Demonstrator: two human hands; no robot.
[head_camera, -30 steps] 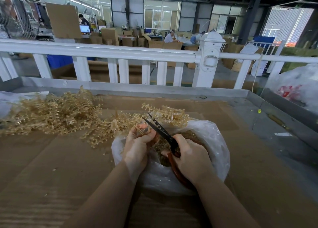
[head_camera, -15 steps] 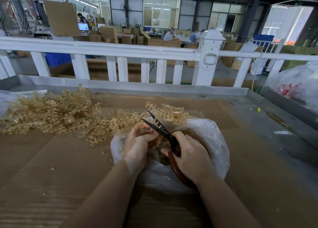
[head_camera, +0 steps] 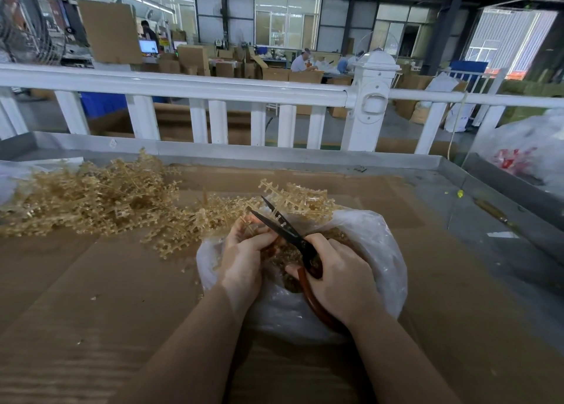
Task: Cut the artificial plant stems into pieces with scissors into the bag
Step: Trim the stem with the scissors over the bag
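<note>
The right hand (head_camera: 338, 277) grips the red-brown handles of the scissors (head_camera: 287, 235), its fingers curled round them; the dark blades are parted and point far and left, with a pale stem piece between them. The left hand (head_camera: 244, 255) holds a golden artificial plant stem (head_camera: 293, 197), fingers curled round its near end, just left of the blades. Both hands are over the open mouth of a clear plastic bag (head_camera: 381, 251) that lies on the cardboard-covered counter (head_camera: 91, 296) and contains cut pieces. A pile of uncut stems (head_camera: 91, 199) lies on the counter to the far left, trailing toward the bag. Beyond the counter's far edge stands a white railing (head_camera: 195, 84).
</note>
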